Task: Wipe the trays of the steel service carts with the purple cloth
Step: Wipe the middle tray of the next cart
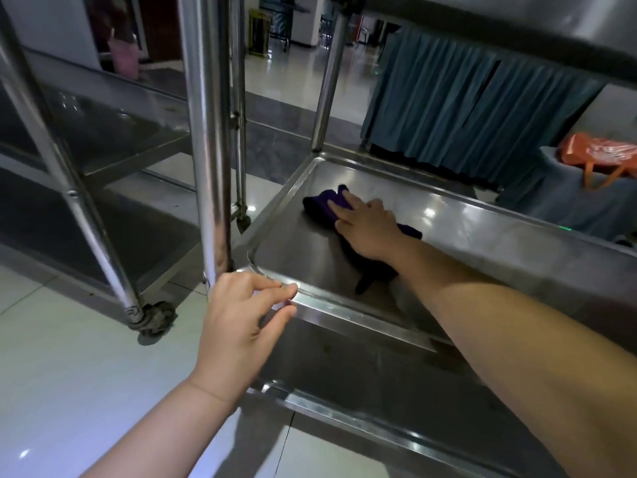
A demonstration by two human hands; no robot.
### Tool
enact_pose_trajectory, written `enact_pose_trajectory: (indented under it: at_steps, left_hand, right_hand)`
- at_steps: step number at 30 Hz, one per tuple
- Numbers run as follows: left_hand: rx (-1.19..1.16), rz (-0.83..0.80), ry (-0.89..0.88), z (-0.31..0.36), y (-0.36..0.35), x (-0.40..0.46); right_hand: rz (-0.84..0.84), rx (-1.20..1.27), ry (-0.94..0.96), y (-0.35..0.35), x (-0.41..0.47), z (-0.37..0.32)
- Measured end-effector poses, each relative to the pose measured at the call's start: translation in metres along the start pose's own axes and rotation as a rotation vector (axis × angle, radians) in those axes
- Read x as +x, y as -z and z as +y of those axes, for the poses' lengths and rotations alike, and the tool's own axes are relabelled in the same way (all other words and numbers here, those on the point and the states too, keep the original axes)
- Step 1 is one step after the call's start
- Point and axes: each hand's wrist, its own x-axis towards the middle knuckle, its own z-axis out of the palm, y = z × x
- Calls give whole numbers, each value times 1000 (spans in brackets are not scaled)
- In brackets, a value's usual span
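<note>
A steel cart tray fills the middle of the head view, under an upper shelf. The purple cloth lies crumpled on the tray's far left part. My right hand lies flat on the cloth with its fingers stretched out and presses it onto the steel. Part of the cloth trails out beneath my wrist. My left hand is at the tray's near left corner, its thumb and fingers curled round the raised rim beside the cart's upright post.
A second steel cart with a caster wheel stands close on the left. Teal curtains hang behind the tray. An orange bag rests on a covered table at the right. Pale floor tiles lie below.
</note>
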Motion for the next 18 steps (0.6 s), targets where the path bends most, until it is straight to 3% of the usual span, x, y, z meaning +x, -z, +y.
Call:
enact_pose_trajectory:
  at_steps: [9, 18]
  left_hand:
    - [-26, 24, 13, -1, 2, 2]
    - [24, 18, -39, -3, 4, 0]
  right_hand:
    - [-26, -14, -224, 8, 60, 12]
    - [33, -13, 68, 10, 48, -43]
